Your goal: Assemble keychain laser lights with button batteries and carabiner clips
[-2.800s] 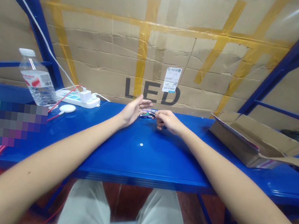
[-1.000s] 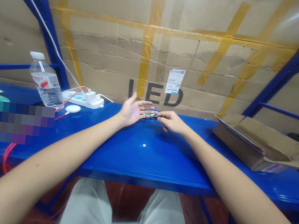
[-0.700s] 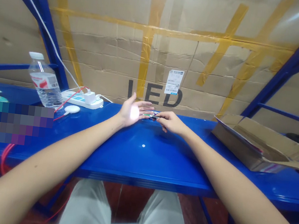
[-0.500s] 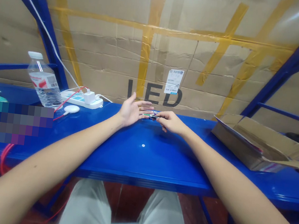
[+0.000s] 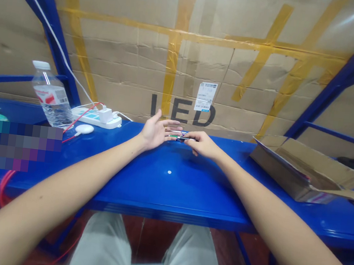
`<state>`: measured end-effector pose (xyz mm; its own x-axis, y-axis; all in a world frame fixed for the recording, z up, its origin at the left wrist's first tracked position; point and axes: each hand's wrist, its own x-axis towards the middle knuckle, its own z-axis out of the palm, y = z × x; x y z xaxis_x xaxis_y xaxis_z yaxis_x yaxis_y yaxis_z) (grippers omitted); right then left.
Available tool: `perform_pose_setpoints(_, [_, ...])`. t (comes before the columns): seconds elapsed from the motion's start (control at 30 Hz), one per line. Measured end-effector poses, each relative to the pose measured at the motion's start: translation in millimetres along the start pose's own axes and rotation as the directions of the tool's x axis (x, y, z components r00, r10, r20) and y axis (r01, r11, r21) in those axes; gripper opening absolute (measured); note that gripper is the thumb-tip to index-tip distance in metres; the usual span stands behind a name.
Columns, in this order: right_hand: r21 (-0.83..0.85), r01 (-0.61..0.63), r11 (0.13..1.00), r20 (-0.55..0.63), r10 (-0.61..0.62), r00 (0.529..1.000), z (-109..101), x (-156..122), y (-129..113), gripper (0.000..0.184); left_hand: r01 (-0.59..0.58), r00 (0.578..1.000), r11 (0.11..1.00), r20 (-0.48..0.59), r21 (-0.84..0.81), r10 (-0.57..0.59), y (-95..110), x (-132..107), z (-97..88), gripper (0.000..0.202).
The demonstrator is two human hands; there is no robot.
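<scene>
My left hand lies palm up at the back of the blue table, its fingers stretched out and apart. Just past its fingertips is a small bunch of thin, shiny, pen-like sticks, with green, dark and silvery parts. My right hand is closed in a pinch on the right end of these sticks. Their left ends reach the left fingers; whether those fingers bear them, I cannot tell. Their exact kind is too small to make out.
At the left stand a water bottle, a white power strip with a plugged-in charger, a white round device and a red cable. An open cardboard box sits at the right. A large taped carton rises behind the table.
</scene>
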<state>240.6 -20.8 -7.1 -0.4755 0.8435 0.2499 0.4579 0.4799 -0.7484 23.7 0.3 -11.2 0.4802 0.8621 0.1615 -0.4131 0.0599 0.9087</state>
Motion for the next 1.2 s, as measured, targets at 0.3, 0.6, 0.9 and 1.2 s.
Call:
perform_pose_setpoints(0.3, [0.004, 0.004, 1.0, -0.024, -0.004, 1.0, -0.2, -0.7, -1.6, 0.035, 0.007, 1.0, 1.0, 0.008, 0.001, -0.007, -0.3, 0.4, -0.7, 0.078])
perform_pose_setpoints(0.6, [-0.028, 0.018, 0.999, -0.02, -0.018, 1.0, -1.1, -1.3, -2.5, 0.037, 0.01, 1.0, 1.0, -0.006, 0.003, -0.01, -0.7, 0.5, -0.1, 0.078])
perform_pose_setpoints(0.9, [-0.021, 0.027, 0.999, -0.029, -0.028, 0.999, -1.6, -1.2, -3.6, 0.032, 0.01, 1.0, 1.0, -0.018, 0.026, -0.01, -1.3, 1.0, 0.2, 0.076])
perform_pose_setpoints(1.2, [-0.067, 0.047, 0.997, -0.027, -0.048, 0.998, -0.9, 1.2, 4.4, 0.033, -0.019, 0.999, 0.983, -0.04, 0.182, 0.027, -7.5, 1.7, 4.3, 0.053])
